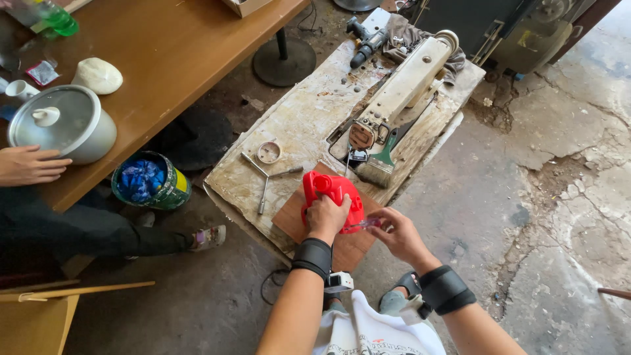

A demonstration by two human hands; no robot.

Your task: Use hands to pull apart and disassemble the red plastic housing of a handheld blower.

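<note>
A red plastic machine housing rests on a small brown board at the near edge of a worn sewing-machine table. My left hand grips the housing from the near side. My right hand pinches a thin tool with a pinkish handle, its tip against the housing's right side. Both wrists wear black bands.
An old cream sewing machine, a paintbrush, a Y-shaped wrench, a round lid and a drill lie on the table. Left: a wooden table with a pot, another person's hand, a bucket.
</note>
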